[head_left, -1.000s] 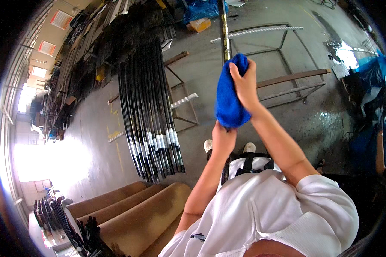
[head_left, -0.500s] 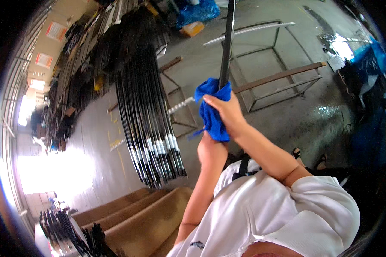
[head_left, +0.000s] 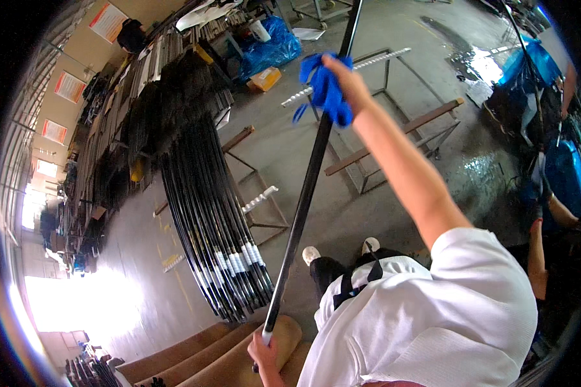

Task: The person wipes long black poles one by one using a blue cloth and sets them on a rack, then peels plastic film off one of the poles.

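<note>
A long black pole (head_left: 303, 206) slants across the middle of the view, from its pale-banded lower end up past the top edge. My left hand (head_left: 263, 351) is wrapped round that lower end, above brown rolls. Farther out, my right hand (head_left: 350, 82) is closed on a crumpled blue cloth (head_left: 328, 90) that lies around the pole. The cloth covers a short stretch of it, and a loose strip hangs off to the left.
A bundle of similar black poles (head_left: 200, 219) rests on a stand at left. Brown rolls (head_left: 265, 332) lie near my left hand. Metal frames (head_left: 394, 137) with padded bars stand beyond the pole. At far right, a co-worker's arm (head_left: 537, 258) shows beside blue plastic (head_left: 568, 171).
My hands were close together at the cloth. My right hand has slid the cloth farther out along the pole, while my left hand has moved down to its lower end.
</note>
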